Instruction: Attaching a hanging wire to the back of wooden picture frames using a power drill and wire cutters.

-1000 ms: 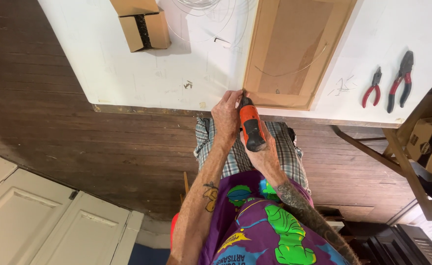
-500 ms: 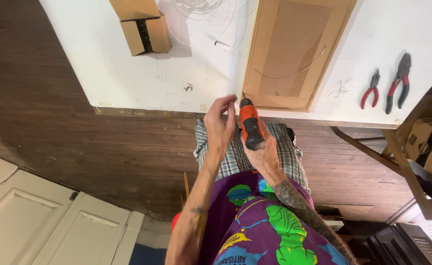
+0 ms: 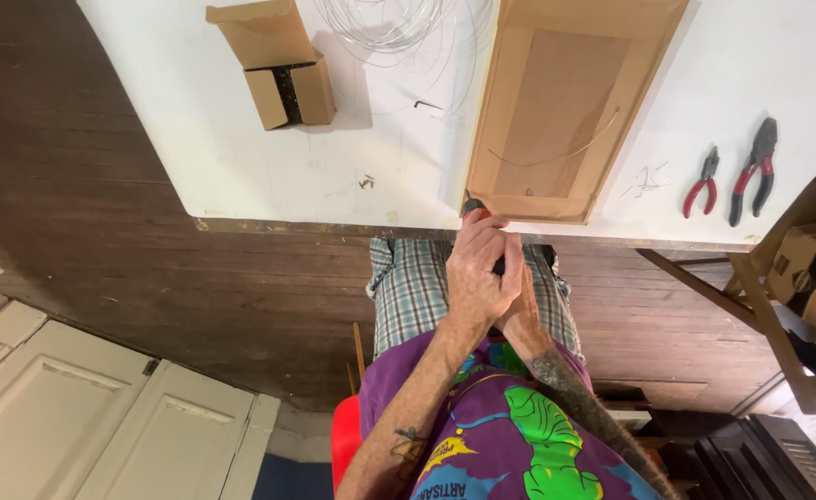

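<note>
Orange and black, a small power screwdriver [image 3: 476, 211] shows only at its tip, just at the near edge of the white surface [image 3: 269, 176] and below the near rim of the brown board frame [image 3: 565, 102]; the rest of the tool is hidden under the hands; the left hand [image 3: 477, 273] lies over it with fingers [image 3: 482, 236] curled shut around its body, and the right hand [image 3: 522, 310] sits just behind and to the right, pressed against the left, though its grip is covered and I cannot tell how it closes; on the surface, an open cardboard box [image 3: 274, 65] stands far left, a coil of thin wire [image 3: 380, 23] lies at the far edge, and two pairs of red-handled pliers [image 3: 732, 176] rest well apart to the right.
</note>
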